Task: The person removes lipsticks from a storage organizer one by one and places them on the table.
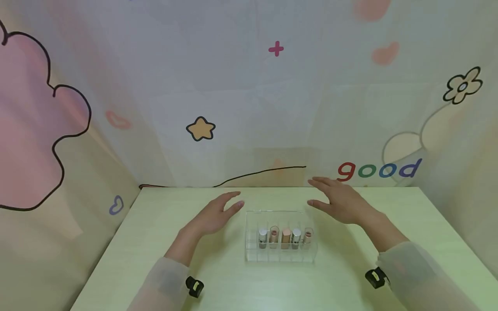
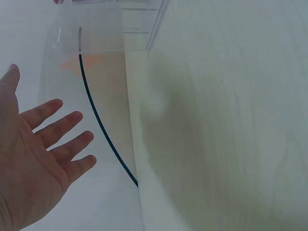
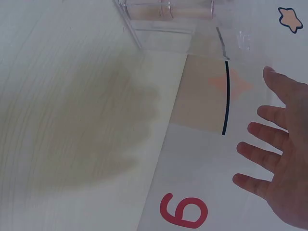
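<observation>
A clear acrylic organizer [image 1: 280,255] stands on the table, with several lipsticks in a row inside it. Two have silver caps, among them the leftmost lipstick [image 1: 263,238]; a rose-gold lipstick [image 1: 285,239] is in the middle. My left hand [image 1: 213,216] hovers to the left of the organizer, fingers spread and touching nothing. On the other side my right hand [image 1: 344,201] is held in the air, its fingers also extended and apart from the box. Both wrist views show part of the organizer [image 2: 103,29] beyond the spread fingers.
The pale wooden table [image 1: 155,259] meets a printed cloth backdrop [image 1: 249,95] along its far edge. Cloth also hangs at the left and right sides. A black wrist strap piece [image 1: 194,287] is at the left sleeve, and a similar black piece [image 1: 375,277] at the right.
</observation>
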Demonstrator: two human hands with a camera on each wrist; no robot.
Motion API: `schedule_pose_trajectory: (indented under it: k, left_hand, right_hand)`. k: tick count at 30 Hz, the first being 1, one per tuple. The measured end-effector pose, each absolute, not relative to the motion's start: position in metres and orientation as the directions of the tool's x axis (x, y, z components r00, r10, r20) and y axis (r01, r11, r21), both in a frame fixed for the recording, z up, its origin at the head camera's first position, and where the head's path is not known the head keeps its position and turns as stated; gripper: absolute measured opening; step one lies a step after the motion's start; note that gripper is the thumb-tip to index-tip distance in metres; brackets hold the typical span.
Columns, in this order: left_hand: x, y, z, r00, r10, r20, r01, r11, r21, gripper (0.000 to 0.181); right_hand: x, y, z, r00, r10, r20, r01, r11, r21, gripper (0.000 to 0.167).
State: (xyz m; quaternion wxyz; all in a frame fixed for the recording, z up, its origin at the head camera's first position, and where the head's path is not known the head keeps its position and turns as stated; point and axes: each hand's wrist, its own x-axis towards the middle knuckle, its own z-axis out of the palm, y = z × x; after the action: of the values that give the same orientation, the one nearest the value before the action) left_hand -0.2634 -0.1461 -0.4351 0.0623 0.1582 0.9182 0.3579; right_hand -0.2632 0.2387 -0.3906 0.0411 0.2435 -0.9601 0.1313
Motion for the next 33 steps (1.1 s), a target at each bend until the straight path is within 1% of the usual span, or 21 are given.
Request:
schedule_pose_trajectory:
  k: [6,12,21,33]
  left_hand:
    - [-0.254,-0.147,-0.438,-0.942,0.336,0.003,0.231,0.643,0.73,0.071]
    - [-0.249,-0.145,-0.444,-0.937,0.348,0.012,0.235,0.606,0.76,0.067]
    - [-0.239,-0.133,-0.445,-0.927,0.375,-0.009,0.211,0.542,0.814,0.074]
    - [-0.225,-0.13,-0.454,-0.918,0.397,-0.02,0.18,0.461,0.869,0.074]
  right_hand:
    - [-0.255,0.234,-0.388,-0.87,-0.469,0.149,-0.492,0.834,-0.248,0.066]
    - [-0.248,0.231,-0.385,-0.862,-0.482,0.157,-0.507,0.82,-0.265,0.064]
    - [-0.234,0.235,-0.377,-0.86,-0.484,0.162,-0.51,0.817,-0.27,0.062]
    - [-0.217,0.227,-0.377,-0.852,-0.503,0.144,-0.521,0.792,-0.319,0.052]
